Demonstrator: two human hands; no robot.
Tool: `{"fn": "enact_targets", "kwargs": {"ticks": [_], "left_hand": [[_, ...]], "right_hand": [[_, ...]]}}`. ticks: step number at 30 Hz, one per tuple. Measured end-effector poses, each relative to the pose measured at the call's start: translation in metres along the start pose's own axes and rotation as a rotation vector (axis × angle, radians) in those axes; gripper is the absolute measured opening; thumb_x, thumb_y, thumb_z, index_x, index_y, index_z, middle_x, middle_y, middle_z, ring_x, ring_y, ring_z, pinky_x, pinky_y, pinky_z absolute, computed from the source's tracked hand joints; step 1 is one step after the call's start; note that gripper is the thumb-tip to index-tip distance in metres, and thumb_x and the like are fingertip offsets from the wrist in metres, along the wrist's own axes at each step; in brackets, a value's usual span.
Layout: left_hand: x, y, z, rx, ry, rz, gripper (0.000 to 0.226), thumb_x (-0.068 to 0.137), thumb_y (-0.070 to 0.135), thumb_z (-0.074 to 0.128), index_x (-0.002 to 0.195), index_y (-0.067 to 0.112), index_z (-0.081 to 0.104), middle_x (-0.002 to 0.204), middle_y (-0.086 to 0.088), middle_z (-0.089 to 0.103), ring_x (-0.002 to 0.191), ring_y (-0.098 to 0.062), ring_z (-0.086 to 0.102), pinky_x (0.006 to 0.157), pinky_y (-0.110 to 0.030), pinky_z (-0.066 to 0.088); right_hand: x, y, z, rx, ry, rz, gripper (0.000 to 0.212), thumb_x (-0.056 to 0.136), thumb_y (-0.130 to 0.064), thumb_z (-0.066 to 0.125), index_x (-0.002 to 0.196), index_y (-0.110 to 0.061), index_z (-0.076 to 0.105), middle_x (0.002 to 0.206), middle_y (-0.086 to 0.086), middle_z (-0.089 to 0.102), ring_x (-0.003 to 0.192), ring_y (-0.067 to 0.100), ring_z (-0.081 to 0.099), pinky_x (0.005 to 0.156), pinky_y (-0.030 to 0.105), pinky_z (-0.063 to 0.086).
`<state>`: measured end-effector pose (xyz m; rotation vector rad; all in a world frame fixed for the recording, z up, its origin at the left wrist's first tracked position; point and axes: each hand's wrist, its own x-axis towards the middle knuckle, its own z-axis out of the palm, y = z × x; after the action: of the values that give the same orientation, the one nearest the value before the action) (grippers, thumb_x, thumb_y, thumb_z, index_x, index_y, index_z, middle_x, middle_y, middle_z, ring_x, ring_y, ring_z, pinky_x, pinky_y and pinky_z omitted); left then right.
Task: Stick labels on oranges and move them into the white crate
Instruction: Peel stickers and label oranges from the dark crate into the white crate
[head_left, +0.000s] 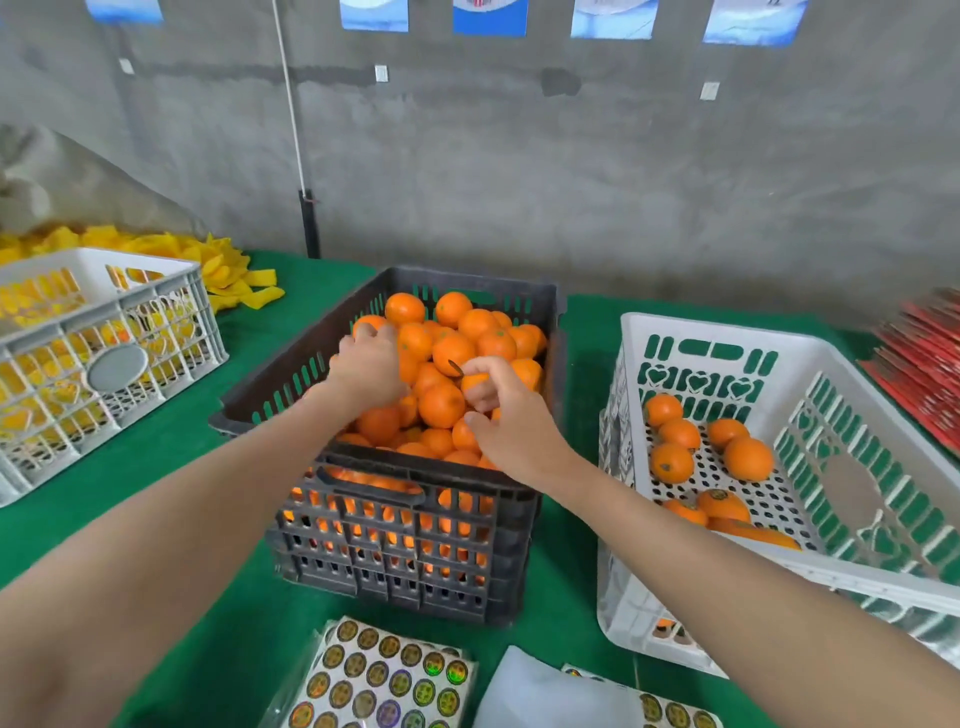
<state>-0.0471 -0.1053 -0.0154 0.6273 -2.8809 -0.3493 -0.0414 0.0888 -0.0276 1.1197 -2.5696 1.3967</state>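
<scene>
Reaching into black slatted plastic crate mid-table, heaped with glossy round oranges. Left hand lies palm-down on the pile's far-left side with fingers bent over a fruit; grip is hidden, can't tell if it holds. Right hand pinches small dark round label between thumb and forefinger, other fingers curled, just above the pile. White perforated plastic crate to the right holds several loose oranges. Holographic round-sticker sheets are cut off by the bottom edge.

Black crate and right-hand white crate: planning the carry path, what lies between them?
Head view: bare green cloth, crossed by the right forearm.
</scene>
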Motion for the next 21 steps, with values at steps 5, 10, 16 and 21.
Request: {"fn": "enact_targets", "kwargs": {"ticks": [5, 10, 16, 21], "left_hand": [[0.049, -0.023, 0.018, 0.248, -0.231, -0.040, 0.083, 0.077, 0.041, 0.076, 0.138, 0.006, 0.033, 0.140, -0.025, 0.040, 0.126, -0.041, 0.043, 0.100, -0.047, 0.041], [0.058, -0.034, 0.022, -0.072, -0.112, -0.120, 0.066, 0.072, 0.023, 0.074, 0.128, 0.012, 0.039, 0.104, -0.011, 0.054, 0.092, -0.030, 0.056, 0.061, -0.034, 0.049], [0.020, -0.010, -0.009, -1.690, -0.472, -0.284, 0.059, 0.077, 0.021, 0.067, 0.132, 0.011, 0.048, 0.132, -0.019, 0.052, 0.108, -0.038, 0.059, 0.065, -0.043, 0.059], [-0.041, 0.030, -0.020, -1.797, -0.736, -0.185, 0.053, 0.072, 0.043, 0.060, 0.113, 0.009, 0.062, 0.108, -0.021, 0.068, 0.076, -0.029, 0.068, 0.061, -0.032, 0.056]], "right_hand": [[0.004, 0.013, 0.001, 0.001, -0.081, 0.067, 0.047, 0.090, -0.008, 0.058, 0.129, -0.023, 0.039, 0.113, 0.005, 0.054, 0.099, 0.011, 0.051, 0.074, 0.013, 0.041], [0.002, 0.015, 0.000, 0.078, -0.023, 0.091, 0.039, 0.089, -0.010, 0.059, 0.123, -0.024, 0.044, 0.107, 0.002, 0.058, 0.095, 0.009, 0.056, 0.072, 0.008, 0.044], [-0.004, 0.006, -0.020, 0.554, 0.185, 0.237, 0.006, 0.089, -0.008, 0.059, 0.090, -0.015, 0.059, 0.090, 0.010, 0.063, 0.090, 0.025, 0.063, 0.079, 0.037, 0.054], [-0.024, -0.006, -0.047, 0.649, 0.223, 0.203, 0.010, 0.090, -0.008, 0.057, 0.081, -0.008, 0.062, 0.087, 0.004, 0.065, 0.083, 0.019, 0.060, 0.082, 0.041, 0.053]]}}
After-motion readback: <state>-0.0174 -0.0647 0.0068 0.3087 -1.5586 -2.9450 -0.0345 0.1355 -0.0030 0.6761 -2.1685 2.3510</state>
